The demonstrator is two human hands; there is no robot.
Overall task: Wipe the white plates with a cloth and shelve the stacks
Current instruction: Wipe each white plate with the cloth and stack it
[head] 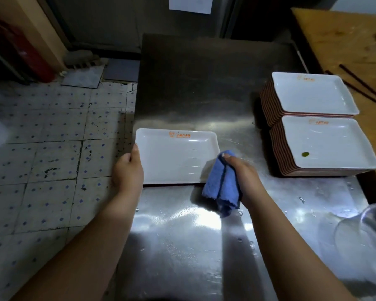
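Wet steel table (pixel 204 88), tiled floor (pixel 52 131) | left grip (pixel 127 170) holds plate (pixel 172 157) | right grip (pixel 243 172) clutches cloth (pixel 221 183)

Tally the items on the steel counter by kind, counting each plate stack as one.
Single white rectangular plate, held at its left edge by the left hand: 1
Stacks of white rectangular plates, far and near: 2
Blue folded cloth, gripped by the right hand: 1
Clear plastic container at the right edge: 1
Total: 5
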